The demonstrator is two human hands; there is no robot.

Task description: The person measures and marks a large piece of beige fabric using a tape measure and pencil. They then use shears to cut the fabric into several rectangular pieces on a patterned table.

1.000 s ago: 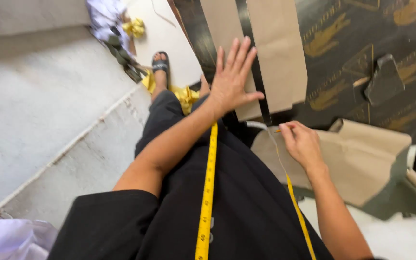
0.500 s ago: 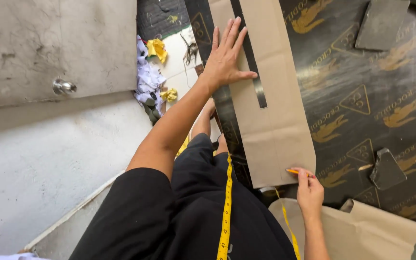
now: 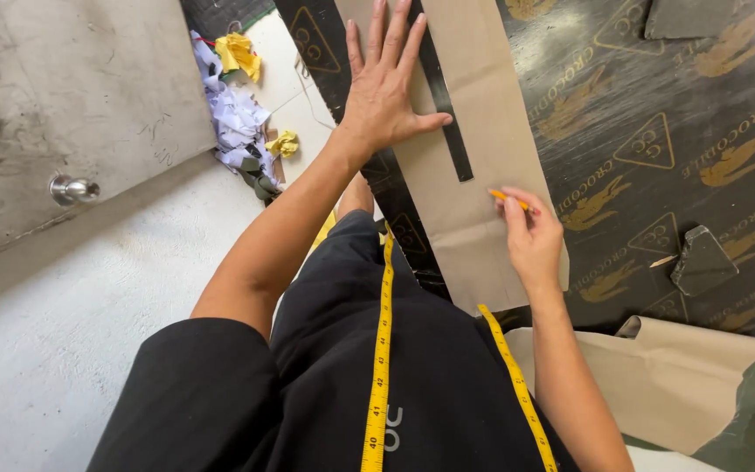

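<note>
Dark printed sheeting covers the bench (image 3: 657, 105), with a grey concrete floor (image 3: 89, 350) to its left. Brown pattern paper (image 3: 491, 140) lies flat on the bench, running from the top edge down towards the person's body. A black straight ruler (image 3: 447, 105) lies lengthwise on the paper. The left hand (image 3: 386, 83) rests palm down, fingers (image 3: 376, 35) spread, across the paper's left edge and against the ruler, the thumb touching the ruler's side. The right hand (image 3: 530, 236) sits on the paper's lower right part, its fingers pinching an orange pencil (image 3: 510, 200) whose tip points left towards the ruler's lower end. A yellow tape measure (image 3: 382, 350) hangs down over the person's black garment (image 3: 351, 393) in two strands. Fabric scraps (image 3: 242, 114), white, lilac and yellow, lie heaped on the floor just beside the bench. A dark wedge-shaped block (image 3: 703, 258) sits on the bench, well right of the paper. More brown paper (image 3: 675, 385) lies folded at lower right.
</note>
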